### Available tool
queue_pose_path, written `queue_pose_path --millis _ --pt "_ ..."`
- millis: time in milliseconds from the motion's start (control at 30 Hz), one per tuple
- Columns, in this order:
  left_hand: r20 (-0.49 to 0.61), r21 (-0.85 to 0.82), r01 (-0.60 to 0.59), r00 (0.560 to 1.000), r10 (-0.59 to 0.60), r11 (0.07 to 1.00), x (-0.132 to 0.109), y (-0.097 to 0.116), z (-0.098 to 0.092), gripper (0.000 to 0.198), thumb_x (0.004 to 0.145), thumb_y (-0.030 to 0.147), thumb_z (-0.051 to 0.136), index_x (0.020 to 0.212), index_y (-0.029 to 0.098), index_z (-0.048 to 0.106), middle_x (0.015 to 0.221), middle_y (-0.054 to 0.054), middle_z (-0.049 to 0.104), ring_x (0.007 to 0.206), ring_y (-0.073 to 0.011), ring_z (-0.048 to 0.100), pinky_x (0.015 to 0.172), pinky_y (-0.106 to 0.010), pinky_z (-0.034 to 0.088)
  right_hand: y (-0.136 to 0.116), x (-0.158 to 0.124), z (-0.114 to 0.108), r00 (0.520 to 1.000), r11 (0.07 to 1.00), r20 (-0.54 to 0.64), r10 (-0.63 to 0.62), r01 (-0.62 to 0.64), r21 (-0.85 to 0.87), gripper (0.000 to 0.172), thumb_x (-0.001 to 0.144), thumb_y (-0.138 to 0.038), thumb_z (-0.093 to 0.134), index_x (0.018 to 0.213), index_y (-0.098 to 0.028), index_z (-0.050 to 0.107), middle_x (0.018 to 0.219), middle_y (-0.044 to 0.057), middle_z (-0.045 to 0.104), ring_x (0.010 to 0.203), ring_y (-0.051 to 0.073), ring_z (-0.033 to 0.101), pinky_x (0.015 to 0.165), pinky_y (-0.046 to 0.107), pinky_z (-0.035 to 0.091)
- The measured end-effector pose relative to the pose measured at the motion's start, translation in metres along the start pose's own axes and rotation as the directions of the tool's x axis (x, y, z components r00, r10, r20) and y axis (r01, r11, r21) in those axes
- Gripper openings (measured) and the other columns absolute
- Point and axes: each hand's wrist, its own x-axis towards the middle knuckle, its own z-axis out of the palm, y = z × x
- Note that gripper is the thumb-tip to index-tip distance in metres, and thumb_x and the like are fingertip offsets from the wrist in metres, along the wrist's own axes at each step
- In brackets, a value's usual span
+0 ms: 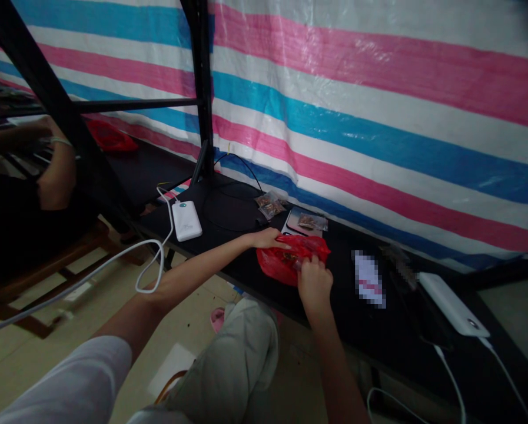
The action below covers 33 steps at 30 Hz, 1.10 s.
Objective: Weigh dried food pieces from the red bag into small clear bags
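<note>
Striped sheeting (356, 129) behind a black bench (356, 330)
To the left, a white power bank (186, 224) near a black metal frame (205, 76); to the right, a pixelated pale item (368, 280) beside a second power bank (452, 304); lower left, a wooden seat (69, 257).

The light is dim (glare spots the striped sheet (356, 118)).

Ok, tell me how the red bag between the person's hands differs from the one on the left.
The near bag is held by the left hand, with the right hand at its opening; the far bag lies with no hand visibly on it. The near bag's mouth gapes, showing something brownish; the far bag's contents can't be made out. Both are red and look like thin plastic.
</note>
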Motion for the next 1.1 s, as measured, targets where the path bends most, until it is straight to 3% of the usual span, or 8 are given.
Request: queue_pose_path --millis 100,267,367,500,633,800,933,1100 --pt "-0.036 -0.245 0.043 0.998 -0.053 0.969 0.004 0.001 0.017 0.048 0.073 0.056 0.052 0.063 0.009 0.058 0.051 0.002 0.049 0.050 -0.0087 0.043 0.050 -0.020 0.034 -0.001 0.001 0.005 1.000 1.000 -0.014 0.027 -0.027 0.013 0.019 0.081 -0.017 0.046 0.092 -0.012 0.059 0.096 0.015 0.057 0.083 0.024 0.056 0.065 0.033 0.037" --pt "-0.117 -0.660 0.056 0.977 -0.177 0.749 0.009 0.007 0.043 0.047 0.074 0.054 0.052 0.077 0.008 0.059 0.059 0.000 0.057 0.052 -0.0089 0.049 0.053 -0.021 0.038 0.006 -0.001 0.010 0.998 0.992 -0.023 0.061 -0.058 0.113 0.021 0.080 -0.018 0.048 0.098 -0.015 0.057 0.099 0.013 0.058 0.086 0.024 0.057 0.069 0.033 0.035" --pt "-0.184 -0.754 -0.007 0.962 -0.202 0.657 0.011 0.015 0.049 0.047 0.070 0.054 0.058 0.078 0.007 0.059 0.059 0.000 0.058 0.052 -0.0082 0.050 0.055 -0.021 0.039 0.012 -0.004 0.013 0.994 0.981 -0.022 0.104 -0.099 0.168 0.024 0.080 -0.019 0.049 0.103 -0.016 0.055 0.102 0.012 0.059 0.088 0.023 0.057 0.072 0.034 0.034" --pt "-0.157 -0.813 -0.024 0.971 -0.179 0.582 0.014 0.027 0.053 0.049 0.066 0.055 0.061 0.078 0.007 0.059 0.061 -0.001 0.059 0.053 -0.0087 0.051 0.056 -0.022 0.040 0.019 -0.005 0.021 0.988 0.950 0.007 0.151 -0.147 0.276 0.027 0.081 -0.018 0.046 0.107 -0.018 0.053 0.104 0.011 0.060 0.090 0.022 0.058 0.072 0.032 0.034" --pt "-0.123 -0.784 -0.001 0.980 -0.153 0.621 0.015 0.028 0.052 0.047 0.066 0.054 0.062 0.075 0.007 0.060 0.062 -0.001 0.060 0.054 -0.0088 0.051 0.056 -0.022 0.039 0.024 -0.006 0.031 0.980 0.877 0.031 0.197 -0.190 0.441 0.027 0.080 -0.021 0.047 0.106 -0.019 0.054 0.103 0.008 0.062 0.089 0.020 0.059 0.070 0.029 0.035" --pt "-0.203 -0.701 -0.016 0.963 -0.178 0.713 0.011 0.013 0.038 0.051 0.063 0.056 0.061 0.078 0.007 0.060 0.059 0.001 0.057 0.051 -0.0075 0.048 0.051 -0.020 0.035 0.027 -0.007 0.040 0.980 0.744 0.032 0.196 -0.171 0.646 0.029 0.076 -0.028 0.053 0.104 -0.022 0.057 0.096 0.003 0.064 0.081 0.018 0.060 0.070 0.029 0.039" --pt "-0.259 -0.604 0.031 0.938 -0.233 0.796 -0.001 -0.008 0.013 0.048 0.065 0.054 0.061 0.077 0.007 0.061 0.057 0.002 0.056 0.048 -0.0070 0.045 0.047 -0.019 0.032 0.026 -0.005 0.045 0.978 0.539 0.009 0.208 -0.122 0.833 0.033 0.072 -0.031 0.056 0.103 -0.021 0.058 0.094 0.004 0.065 0.073 0.016 0.060 0.072 0.030 0.043" --pt "-0.319 -0.444 0.201 0.875 -0.364 0.873 -0.030 -0.047 -0.035 0.042 0.069 0.051 0.057 0.074 0.009 0.062 0.053 0.002 0.055 0.045 -0.0088 0.045 0.045 -0.020 0.031 0.030 0.001 0.036 0.980 0.314 -0.045 0.193 -0.018 0.949 0.038 0.072 -0.036 0.056 0.106 -0.018 0.057 0.107 0.009 0.062 0.090 0.020 0.058 0.077 0.032 0.042"
